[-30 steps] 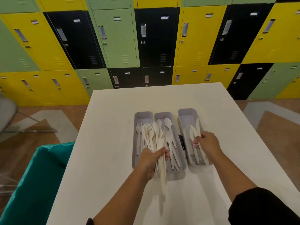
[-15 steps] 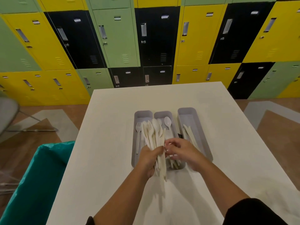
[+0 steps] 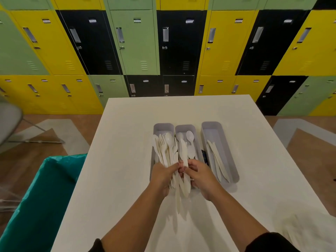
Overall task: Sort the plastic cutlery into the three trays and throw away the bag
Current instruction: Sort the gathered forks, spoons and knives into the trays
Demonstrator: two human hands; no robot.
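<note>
Three grey trays stand side by side on the white table (image 3: pixel 127 160): the left tray (image 3: pixel 163 126), the middle tray (image 3: pixel 185 127) with spoons (image 3: pixel 190 136), and the right tray (image 3: pixel 212 125) with knives (image 3: pixel 216 159). My left hand (image 3: pixel 161 176) grips a fanned bundle of white plastic cutlery (image 3: pixel 168 150) over the left and middle trays. My right hand (image 3: pixel 197 174) pinches one white knife (image 3: pixel 184 155) at the bundle's right side. The clear bag (image 3: pixel 305 231) lies blurred at the table's near right corner.
A bin lined in green plastic (image 3: pixel 41 197) stands at the table's left edge. Yellow, green and black lockers (image 3: pixel 180 42) fill the wall beyond the table. A small dark object (image 3: pixel 204 157) sits between the middle and right trays. A grey chair (image 3: pixel 9 120) is far left.
My right hand left the right tray, where it laid knives, came across to the bundle, and now pinches a knife there. My left hand kept holding the bundle.
</note>
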